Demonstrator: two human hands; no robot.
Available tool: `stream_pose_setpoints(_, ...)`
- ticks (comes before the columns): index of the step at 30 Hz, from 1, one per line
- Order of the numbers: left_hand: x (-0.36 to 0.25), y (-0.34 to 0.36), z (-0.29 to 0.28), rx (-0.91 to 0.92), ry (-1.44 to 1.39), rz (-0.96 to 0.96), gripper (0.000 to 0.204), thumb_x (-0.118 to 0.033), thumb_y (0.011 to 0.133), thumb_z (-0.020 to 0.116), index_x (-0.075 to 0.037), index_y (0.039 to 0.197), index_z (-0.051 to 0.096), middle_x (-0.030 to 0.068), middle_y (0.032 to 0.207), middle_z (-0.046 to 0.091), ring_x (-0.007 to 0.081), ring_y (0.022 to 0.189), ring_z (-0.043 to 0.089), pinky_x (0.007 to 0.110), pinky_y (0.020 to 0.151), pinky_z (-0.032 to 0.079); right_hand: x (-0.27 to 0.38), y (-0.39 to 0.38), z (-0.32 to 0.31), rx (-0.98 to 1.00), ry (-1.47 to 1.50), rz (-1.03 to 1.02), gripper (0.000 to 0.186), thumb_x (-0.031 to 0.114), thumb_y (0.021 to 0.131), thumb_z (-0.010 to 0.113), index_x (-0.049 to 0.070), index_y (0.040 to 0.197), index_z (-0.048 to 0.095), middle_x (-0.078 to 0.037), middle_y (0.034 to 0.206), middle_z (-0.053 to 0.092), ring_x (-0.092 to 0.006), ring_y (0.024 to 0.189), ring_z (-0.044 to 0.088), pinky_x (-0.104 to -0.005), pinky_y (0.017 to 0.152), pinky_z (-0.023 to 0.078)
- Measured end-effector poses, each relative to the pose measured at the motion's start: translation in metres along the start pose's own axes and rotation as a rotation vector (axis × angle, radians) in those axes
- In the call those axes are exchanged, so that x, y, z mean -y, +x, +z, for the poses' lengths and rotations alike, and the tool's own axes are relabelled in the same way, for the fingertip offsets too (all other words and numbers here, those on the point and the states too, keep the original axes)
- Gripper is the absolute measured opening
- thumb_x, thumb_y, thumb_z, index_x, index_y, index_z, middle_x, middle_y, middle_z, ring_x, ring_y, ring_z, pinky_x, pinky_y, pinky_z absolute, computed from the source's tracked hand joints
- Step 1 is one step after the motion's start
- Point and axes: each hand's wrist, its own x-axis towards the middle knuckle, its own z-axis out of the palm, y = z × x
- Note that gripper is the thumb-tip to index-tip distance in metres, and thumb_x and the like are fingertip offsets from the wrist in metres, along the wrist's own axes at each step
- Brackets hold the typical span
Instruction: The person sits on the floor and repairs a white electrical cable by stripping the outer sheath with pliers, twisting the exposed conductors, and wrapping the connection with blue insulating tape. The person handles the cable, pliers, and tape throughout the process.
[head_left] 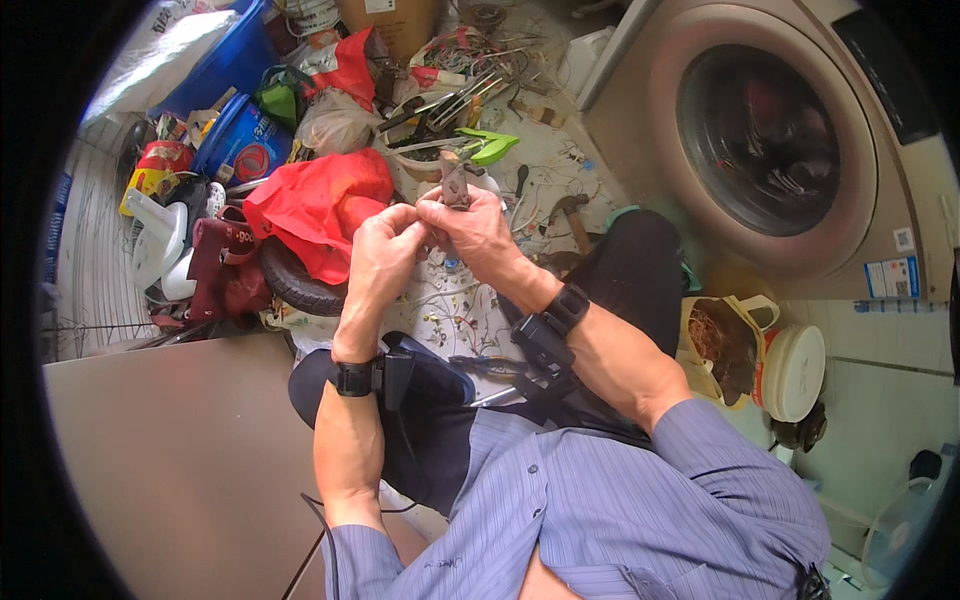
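My right hand point(478, 228) is closed around a small, worn grey-brown piece point(455, 182) that sticks up above the fingers. Its exact kind is not clear. Against it, my left hand point(385, 245) pinches with thumb and fingertips. Whatever lies between those fingertips is too small to make out. Below the hands, scraps of wire and tiny bits point(440, 325) litter the white floor. A pair of pliers point(488, 365) lies between my legs. To the right of my hands rests a hammer point(575, 218) with a wooden handle.
A front-loading washing machine point(765, 140) stands at right. Left are a red bag point(325, 215), a black tyre point(295, 285) and blue tubs point(240, 140). Tools and wire coils point(480, 55) lie beyond. A bag of copper-coloured wire point(715, 345) and a white-lidded bucket point(797, 372) sit beside my right knee.
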Motion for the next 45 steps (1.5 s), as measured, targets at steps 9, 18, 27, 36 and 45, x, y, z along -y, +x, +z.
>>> stream_pose_setpoints(9, -0.014, -0.032, 0.044, 0.131, -0.200, 0.159, 0.021, -0.017, 0.103, 0.064, 0.000, 0.112, 0.073, 0.0038, 0.085, 0.075, 0.0054, 0.065, 0.059, 0.022, 0.061, 0.047, 0.115, -0.025, -0.051, -0.096, -0.794, -0.376, 0.015, 0.017, 0.094, 0.074, 0.002, 0.092, 0.073, 0.001, 0.071, 0.065, -0.0062, 0.061, 0.058, -0.0260, 0.056, 0.048)
stream_pose_setpoints(18, -0.009, -0.063, 0.119, 0.114, -0.015, -0.044, 0.024, -0.021, 0.102, 0.063, 0.001, 0.106, 0.070, 0.0029, 0.071, 0.067, 0.0077, 0.057, 0.058, 0.026, 0.053, 0.045, 0.155, -0.052, -0.130, -0.240, -0.731, -0.030, 0.020, 0.023, 0.093, 0.075, 0.005, 0.086, 0.069, 0.001, 0.064, 0.060, -0.0059, 0.056, 0.056, -0.0250, 0.051, 0.042)
stream_pose_setpoints(27, -0.014, -0.062, 0.137, 0.090, -0.057, -0.133, 0.020, -0.020, 0.103, 0.062, -0.001, 0.097, 0.067, 0.0024, 0.068, 0.064, 0.0067, 0.053, 0.053, 0.022, 0.049, 0.040, 0.122, -0.057, -0.133, -0.149, -0.783, -0.020, 0.027, 0.027, 0.096, 0.071, 0.000, 0.094, 0.068, -0.009, 0.076, 0.067, -0.0181, 0.066, 0.064, -0.0348, 0.060, 0.049)
stream_pose_setpoints(36, -0.019, -0.063, 0.149, 0.037, -0.145, -0.286, 0.024, -0.021, 0.098, 0.061, 0.000, 0.089, 0.068, 0.0038, 0.062, 0.065, 0.0086, 0.049, 0.054, 0.025, 0.047, 0.040, 0.101, -0.129, -0.127, -0.184, -1.161, -0.419, 0.026, 0.019, 0.096, 0.069, 0.004, 0.116, 0.070, -0.017, 0.092, 0.066, -0.0383, 0.082, 0.066, -0.0437, 0.071, 0.053)
stream_pose_setpoints(45, -0.015, -0.062, 0.153, 0.030, -0.159, -0.246, 0.025, -0.023, 0.101, 0.063, -0.002, 0.087, 0.067, 0.0001, 0.061, 0.061, 0.0064, 0.051, 0.052, 0.024, 0.049, 0.038, 0.099, -0.137, -0.119, -0.095, -1.448, -0.549, 0.032, 0.018, 0.089, 0.075, 0.005, 0.118, 0.071, -0.010, 0.088, 0.060, -0.0310, 0.078, 0.062, -0.0410, 0.068, 0.051)
